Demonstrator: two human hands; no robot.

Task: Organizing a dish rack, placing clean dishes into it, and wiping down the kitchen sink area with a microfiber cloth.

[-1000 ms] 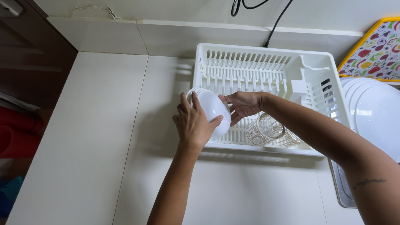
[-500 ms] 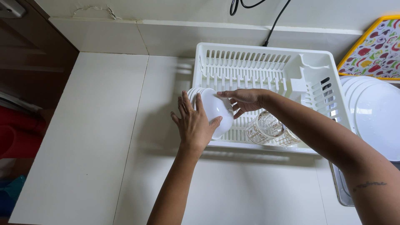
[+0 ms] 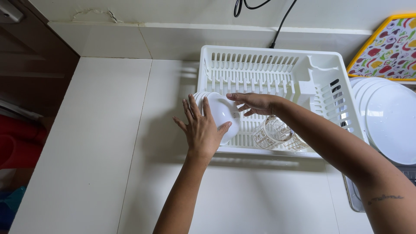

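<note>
Since a second ago the white bowl (image 3: 223, 113) has moved left and down to the white dish rack's (image 3: 323, 71) front-left corner, against other bowls there. The left hand (image 3: 201, 130) cups it, fingers spread; the right hand (image 3: 255, 103) touches its rim, loosely open. Tilted on edge, it could slip onto the table (image 3: 108, 143) or knock the clear glass (image 3: 272, 132).

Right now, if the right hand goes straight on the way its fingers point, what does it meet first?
The right hand points left, so it would probably first meet the white bowl, which it seems to touch already; depth is unclear.
</note>
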